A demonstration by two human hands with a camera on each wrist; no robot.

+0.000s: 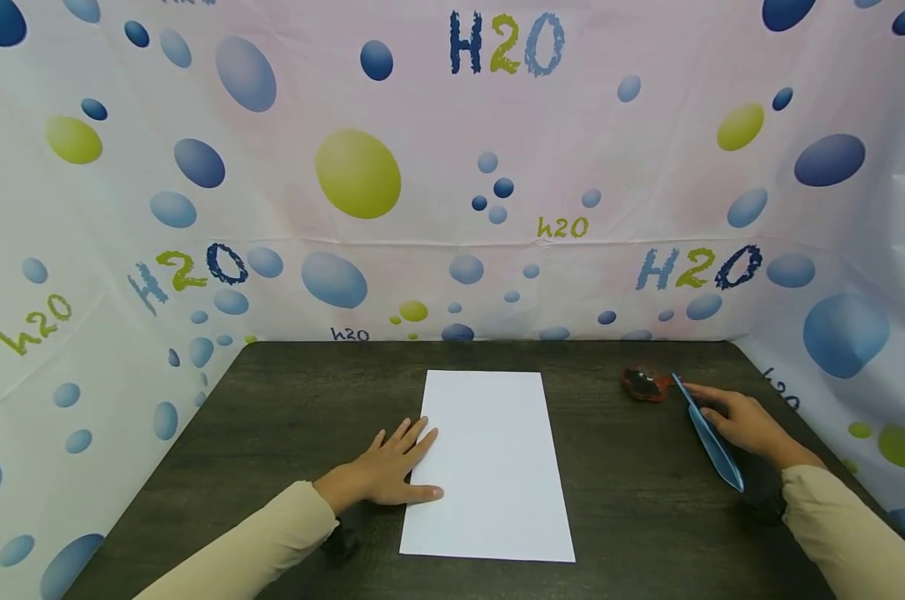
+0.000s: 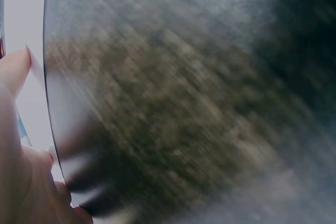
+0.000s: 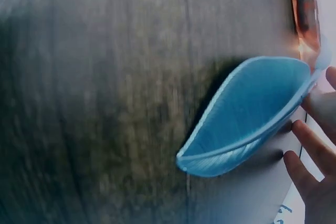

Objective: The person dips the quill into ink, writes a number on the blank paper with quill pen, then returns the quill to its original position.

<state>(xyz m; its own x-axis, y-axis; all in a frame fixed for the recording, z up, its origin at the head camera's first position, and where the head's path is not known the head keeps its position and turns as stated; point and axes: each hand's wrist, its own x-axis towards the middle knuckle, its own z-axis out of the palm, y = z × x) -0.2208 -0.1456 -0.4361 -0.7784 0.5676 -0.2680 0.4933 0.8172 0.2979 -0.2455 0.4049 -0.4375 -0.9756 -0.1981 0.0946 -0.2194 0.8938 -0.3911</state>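
Left hand (image 1: 385, 475) splayed on paper (image 1: 493, 475) | right (image 1: 741, 425) splayed at blue leaf (image 1: 713, 444), red item (image 1: 645, 384) beyond

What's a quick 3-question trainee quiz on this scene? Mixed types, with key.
1. True or false: the left hand is touching the white sheet.

2. Multiple choice: which hand is nearer the blue leaf-shaped item?
A) Left hand
B) Right hand
C) Both equally near

3. Fill in the blank: in the head view, the red item lies to the picture's ____ of the blue leaf-shaped item.

Key:
1. True; its spread fingers lie over the sheet's left edge.
2. B
3. left
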